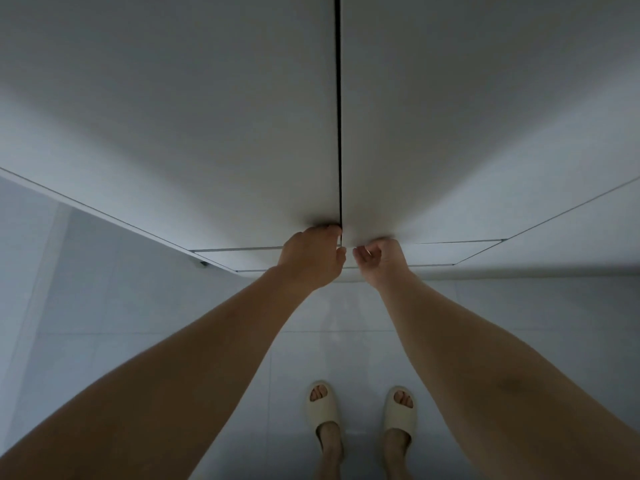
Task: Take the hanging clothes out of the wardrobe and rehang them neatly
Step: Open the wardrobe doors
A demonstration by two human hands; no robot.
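The white wardrobe stands closed in front of me, and its left door (207,133) and right door (485,133) meet at a thin dark gap (338,133). No clothes show; they are hidden behind the doors. My left hand (311,258) is at the gap near the doors' lower end, with its fingertips hooked on the inner edge of the left door. My right hand (379,258) sits just right of the gap, its fingers curled into the palm and its knuckles against the right door, with nothing in it.
Below the doors runs a low white base panel (433,254). The floor is pale grey tile (138,323). My feet, in cream slippers (322,407), stand close to the wardrobe. A pale wall (20,254) is at the left.
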